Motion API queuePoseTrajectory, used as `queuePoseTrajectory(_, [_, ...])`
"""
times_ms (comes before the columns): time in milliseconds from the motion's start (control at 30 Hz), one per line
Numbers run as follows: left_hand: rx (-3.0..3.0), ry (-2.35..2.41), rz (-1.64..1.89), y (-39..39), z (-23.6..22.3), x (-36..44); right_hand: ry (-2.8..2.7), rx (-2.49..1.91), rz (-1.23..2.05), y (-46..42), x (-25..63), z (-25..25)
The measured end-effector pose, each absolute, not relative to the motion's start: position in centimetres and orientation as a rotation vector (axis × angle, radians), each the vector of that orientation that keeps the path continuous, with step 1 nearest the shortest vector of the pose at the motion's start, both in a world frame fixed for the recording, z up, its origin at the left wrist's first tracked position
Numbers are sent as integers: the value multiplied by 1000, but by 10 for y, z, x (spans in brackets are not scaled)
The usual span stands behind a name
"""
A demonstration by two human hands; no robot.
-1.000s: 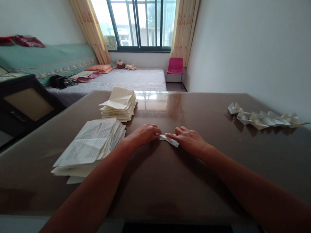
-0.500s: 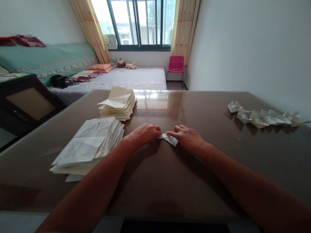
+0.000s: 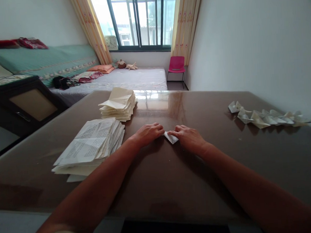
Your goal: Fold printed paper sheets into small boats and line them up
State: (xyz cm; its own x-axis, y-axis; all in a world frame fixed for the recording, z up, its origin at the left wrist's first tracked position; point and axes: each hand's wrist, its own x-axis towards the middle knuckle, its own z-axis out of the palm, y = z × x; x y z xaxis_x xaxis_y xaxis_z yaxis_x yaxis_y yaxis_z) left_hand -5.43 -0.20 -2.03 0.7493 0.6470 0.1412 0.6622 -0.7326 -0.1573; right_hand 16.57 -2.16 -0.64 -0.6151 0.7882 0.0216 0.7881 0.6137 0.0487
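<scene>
A small folded paper (image 3: 171,138) is lying around the middle of the shiny brown table (image 3: 172,185). The right hand (image 3: 189,135) is holding its right part; the left hand (image 3: 149,132) is curling at its left tip, but whether it is pinching, I cannot tell. The printed stack (image 3: 86,141) is standing near the left forearm, limiting that side. Rightward, bare tabletop is reaching to the paper row (image 3: 260,119), near the white wall (image 3: 245,38). Beyond the far edge, a bed (image 3: 143,77) is stretching below the window (image 3: 140,20).
</scene>
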Motion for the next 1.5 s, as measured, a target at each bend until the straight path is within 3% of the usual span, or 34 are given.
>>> queuePoseTrajectory(400, [-3071,-1294,-542,5,-24,-69,2846,1422,-21,-15,171,-9])
queuePoseTrajectory(967, [-2807,-1032,-85,1,-17,-56,2868,1424,-7,-14,171,-11])
queuePoseTrajectory(1500, [-3049,-1188,-528,1,-23,-66,2922,1428,5,-25,159,-5])
